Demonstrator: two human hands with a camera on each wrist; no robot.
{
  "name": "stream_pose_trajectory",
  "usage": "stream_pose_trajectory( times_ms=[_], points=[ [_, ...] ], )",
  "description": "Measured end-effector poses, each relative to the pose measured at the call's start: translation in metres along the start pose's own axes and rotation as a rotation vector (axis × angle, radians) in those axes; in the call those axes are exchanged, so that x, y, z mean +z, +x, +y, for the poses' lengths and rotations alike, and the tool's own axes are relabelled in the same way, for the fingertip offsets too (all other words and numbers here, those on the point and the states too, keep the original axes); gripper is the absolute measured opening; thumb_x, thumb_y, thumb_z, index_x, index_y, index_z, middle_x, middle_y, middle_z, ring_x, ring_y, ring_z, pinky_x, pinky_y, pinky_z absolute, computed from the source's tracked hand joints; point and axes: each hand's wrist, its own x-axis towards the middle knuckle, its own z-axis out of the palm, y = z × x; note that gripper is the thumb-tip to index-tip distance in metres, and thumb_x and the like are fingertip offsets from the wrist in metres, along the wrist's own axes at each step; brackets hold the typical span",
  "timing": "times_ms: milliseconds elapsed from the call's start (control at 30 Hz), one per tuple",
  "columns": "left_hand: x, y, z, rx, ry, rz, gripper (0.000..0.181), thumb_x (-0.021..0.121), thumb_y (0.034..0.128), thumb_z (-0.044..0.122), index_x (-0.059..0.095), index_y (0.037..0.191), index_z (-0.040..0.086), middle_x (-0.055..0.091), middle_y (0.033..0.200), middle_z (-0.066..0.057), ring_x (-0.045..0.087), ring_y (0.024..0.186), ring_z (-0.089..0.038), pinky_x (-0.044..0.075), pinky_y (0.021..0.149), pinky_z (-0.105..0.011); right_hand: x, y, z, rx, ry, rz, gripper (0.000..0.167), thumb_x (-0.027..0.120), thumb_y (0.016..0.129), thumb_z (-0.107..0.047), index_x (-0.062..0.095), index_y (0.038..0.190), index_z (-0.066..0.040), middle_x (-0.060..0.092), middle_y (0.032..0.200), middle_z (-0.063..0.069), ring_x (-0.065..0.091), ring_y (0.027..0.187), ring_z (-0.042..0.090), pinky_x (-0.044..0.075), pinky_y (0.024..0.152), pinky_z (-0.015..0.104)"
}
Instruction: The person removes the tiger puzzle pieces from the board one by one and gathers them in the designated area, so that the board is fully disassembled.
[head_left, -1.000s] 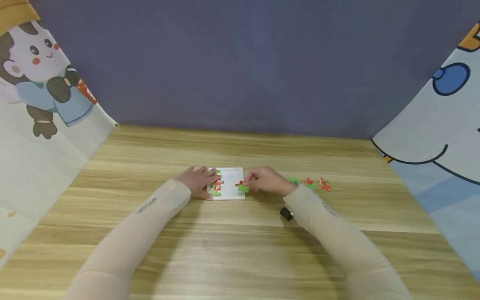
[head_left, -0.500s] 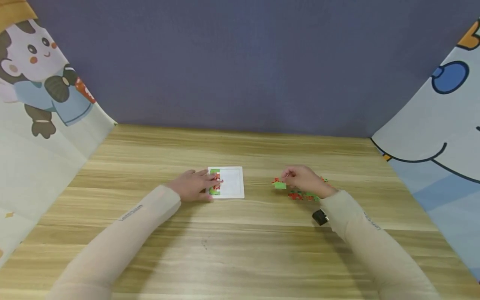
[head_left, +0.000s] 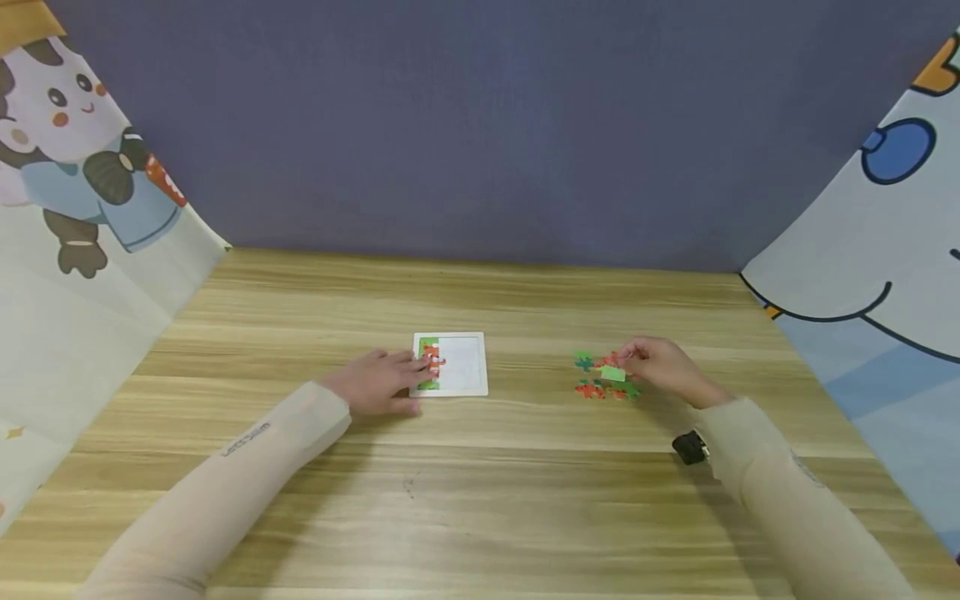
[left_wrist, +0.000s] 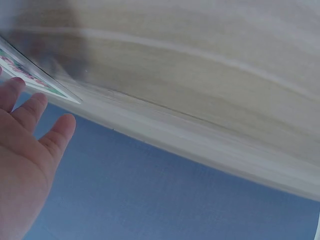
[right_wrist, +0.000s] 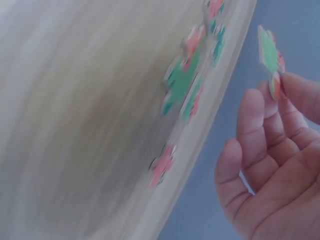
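Observation:
A white puzzle tray (head_left: 462, 367) lies flat on the table, its left column filled with red and green pieces. My left hand (head_left: 375, 383) rests at its left side, fingers extended over the filled column and partly hiding it. In the left wrist view those fingers look spread, beside the tray's corner (left_wrist: 70, 95). Between thumb and fingertips my right hand (head_left: 667, 367) pinches a green and red puzzle piece (right_wrist: 269, 52). It holds this piece just above several loose pieces (head_left: 590, 389), which are red and green.
Wooden tabletop (head_left: 465, 500) surrounds the tray and the loose pieces. A dark blue-grey backdrop (head_left: 480, 133) rises behind the far edge, with printed cartoon panels at the left (head_left: 75, 183) and right (head_left: 847, 275). A small black device (head_left: 688, 447) sits at the right wrist.
My right hand has moved right, away from the tray to the loose pieces, still pinching the green and red piece. My left hand has shifted slightly left.

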Motion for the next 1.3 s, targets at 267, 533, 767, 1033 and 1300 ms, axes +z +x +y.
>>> stream_pose_trajectory(
  times_ms=[267, 533, 767, 1033, 1300],
  points=[
    [0.002, -0.002, -0.002, -0.016, 0.014, -0.018, 0.063, 0.049, 0.0966, 0.048, 0.039, 0.147, 0.012, 0.034, 0.151, -0.014, 0.029, 0.139, -0.035, 0.025, 0.11, -0.056, -0.005, -0.005, 0.016, 0.021, -0.008, 0.034, 0.021, 0.057, 0.095, -0.009, 0.059, 0.104, 0.01, 0.064, 0.087, 0.006, 0.058, 0.074, 0.012, 0.052, 0.066, 0.028],
    [0.001, -0.001, -0.003, -0.02, -0.011, -0.045, 0.064, 0.049, 0.0965, 0.048, 0.038, 0.148, 0.011, 0.031, 0.152, -0.014, 0.027, 0.14, -0.035, 0.025, 0.109, -0.057, -0.017, -0.014, 0.029, 0.036, -0.052, 0.047, 0.024, 0.056, 0.095, -0.01, 0.062, 0.106, 0.01, 0.066, 0.095, 0.009, 0.055, 0.075, 0.011, 0.051, 0.063, 0.03],
    [0.001, -0.002, -0.003, -0.01, -0.022, -0.046, 0.065, 0.05, 0.0963, 0.047, 0.037, 0.148, 0.01, 0.031, 0.152, -0.015, 0.027, 0.14, -0.035, 0.025, 0.109, -0.057, -0.023, -0.021, 0.037, 0.064, -0.018, 0.038, 0.03, 0.057, 0.096, -0.013, 0.062, 0.111, 0.013, 0.067, 0.093, 0.01, 0.053, 0.064, 0.013, 0.048, 0.058, 0.029],
    [0.002, -0.001, -0.001, 0.003, -0.028, -0.035, 0.066, 0.052, 0.0952, 0.048, 0.039, 0.147, 0.01, 0.032, 0.152, -0.014, 0.027, 0.14, -0.034, 0.026, 0.109, -0.056, -0.032, -0.025, 0.045, 0.088, 0.039, 0.032, 0.03, 0.052, 0.097, -0.008, 0.057, 0.114, 0.016, 0.063, 0.083, 0.002, 0.047, 0.059, 0.01, 0.045, 0.056, 0.027],
    [-0.001, -0.001, 0.001, -0.012, -0.051, -0.069, 0.065, 0.052, 0.0958, 0.047, 0.037, 0.148, 0.01, 0.029, 0.153, -0.013, 0.024, 0.141, -0.034, 0.023, 0.11, -0.057, -0.034, -0.029, 0.046, 0.108, 0.054, 0.024, 0.033, 0.051, 0.099, -0.012, 0.055, 0.114, 0.017, 0.066, 0.096, 0.005, 0.054, 0.067, 0.007, 0.049, 0.061, 0.026]
  ],
)
